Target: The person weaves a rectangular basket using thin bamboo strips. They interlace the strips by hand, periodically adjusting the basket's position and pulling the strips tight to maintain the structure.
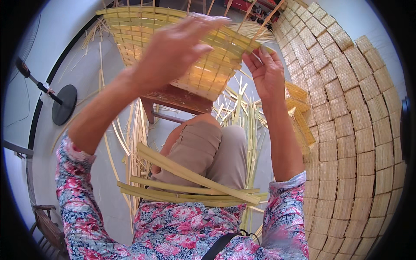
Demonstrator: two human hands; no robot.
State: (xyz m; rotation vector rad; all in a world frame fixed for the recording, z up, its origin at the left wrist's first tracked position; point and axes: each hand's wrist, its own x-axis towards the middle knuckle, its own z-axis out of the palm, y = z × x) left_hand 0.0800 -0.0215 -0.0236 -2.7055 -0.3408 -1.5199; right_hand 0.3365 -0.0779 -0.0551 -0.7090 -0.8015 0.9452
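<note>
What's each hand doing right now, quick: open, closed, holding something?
Left hand: open, fingers spread, palm resting on the woven basket.
Right hand: fingers pinching a strip at the basket's rim.

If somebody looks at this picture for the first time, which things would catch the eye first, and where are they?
Probably the half-woven basket of yellow-green strips at top centre, resting on a small wooden stool, with the left hand laid over it and the right hand at its right edge. Next, the tall wall of stacked woven baskets filling the right side. Loose flat leaf strips lie across the person's lap.
</note>
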